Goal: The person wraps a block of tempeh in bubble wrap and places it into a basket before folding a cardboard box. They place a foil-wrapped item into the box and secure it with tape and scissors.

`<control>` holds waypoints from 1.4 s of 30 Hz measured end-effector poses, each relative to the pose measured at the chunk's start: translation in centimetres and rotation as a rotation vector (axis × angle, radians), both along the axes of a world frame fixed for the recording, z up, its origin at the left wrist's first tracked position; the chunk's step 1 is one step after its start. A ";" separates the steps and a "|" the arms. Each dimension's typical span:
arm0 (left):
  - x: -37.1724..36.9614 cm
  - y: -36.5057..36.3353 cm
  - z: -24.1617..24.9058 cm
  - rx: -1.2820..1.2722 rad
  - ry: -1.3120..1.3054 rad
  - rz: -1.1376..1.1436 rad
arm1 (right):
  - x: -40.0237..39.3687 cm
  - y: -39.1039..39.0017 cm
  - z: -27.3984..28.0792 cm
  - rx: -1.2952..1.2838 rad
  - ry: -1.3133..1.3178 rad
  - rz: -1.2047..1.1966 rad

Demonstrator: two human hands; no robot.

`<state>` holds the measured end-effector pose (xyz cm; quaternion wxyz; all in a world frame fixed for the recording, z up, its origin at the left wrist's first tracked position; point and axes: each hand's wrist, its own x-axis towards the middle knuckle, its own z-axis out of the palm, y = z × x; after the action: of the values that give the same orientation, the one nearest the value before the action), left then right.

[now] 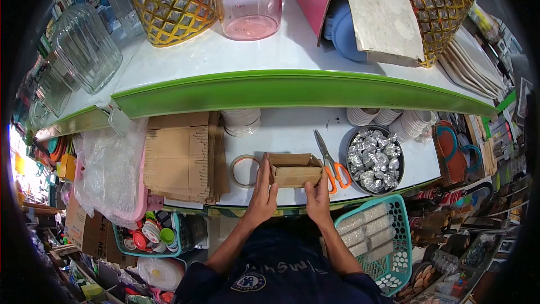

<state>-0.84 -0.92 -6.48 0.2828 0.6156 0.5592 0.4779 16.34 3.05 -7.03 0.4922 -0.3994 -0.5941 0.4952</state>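
Dark shirt [281,276] cloth covers my chest, below my forearms. Just beyond, I hold a small open-topped cardboard box [295,178] between my two hands, at the front of the white surface [292,126]; I can't tell whether it touches down. My left hand [261,200] lies along its left end, fingers nearly straight, thumb by the near corner. My right hand [319,200] grips the other end, thumb on the near face, fingers partly hidden. Orange-handled scissors [340,175] lie just right of it, then a round pan [347,160] of foil-wrapped pieces [373,160]. Left of the box sit a tape roll [233,171] and stacked cardboard [177,163]. The green-edged shelf [304,87] stands above.
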 end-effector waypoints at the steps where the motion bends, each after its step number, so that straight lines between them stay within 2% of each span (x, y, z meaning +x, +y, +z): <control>1: 0.0 -0.2 -0.1 0.040 0.053 0.003 | 0.1 -0.2 0.2 0.009 -0.058 0.000; 5: 0.0 -0.2 -0.9 0.064 0.077 -0.011 | 0.5 -0.3 0.3 0.018 -0.109 -0.009; 9: 0.1 0.0 -1.3 0.201 0.074 -0.039 | 0.7 -0.2 0.0 -0.020 -0.122 0.007; 12: 0.4 0.3 -1.1 0.264 0.041 -0.040 | 0.3 -0.1 -0.2 0.060 -0.110 0.036; 14: 0.4 0.4 -1.0 0.296 0.020 -0.042 | 0.1 -0.3 0.4 0.135 -0.222 0.006; 19: 0.4 0.4 -1.0 0.301 -0.039 -0.111 | 0.4 0.0 -0.3 0.121 -0.173 0.017; 26: 0.1 0.5 -0.9 0.296 -0.081 -0.161 | 0.4 0.3 0.1 0.235 -0.252 -0.007; 29: 0.0 0.5 -0.3 0.208 -0.051 -0.162 | 0.4 0.4 0.3 0.259 -0.246 -0.020; 34: -0.2 0.6 0.1 0.139 -0.144 -0.189 | 0.4 0.2 0.5 0.231 -0.163 -0.031; 38: -0.2 0.9 -0.3 0.137 -0.150 -0.166 | 0.6 0.5 0.8 0.241 -0.203 -0.019; 40: -0.3 0.9 -1.1 0.061 -0.292 -0.170 | 0.7 0.5 0.8 0.238 -0.236 -0.014; 42: -0.2 0.8 -1.1 0.117 -0.255 -0.132 | 0.7 0.5 0.6 0.224 -0.224 -0.013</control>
<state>-1.00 -0.09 -7.59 0.3459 0.6007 0.4483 0.5643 17.07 3.58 -6.42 0.4674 -0.3988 -0.6942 0.3748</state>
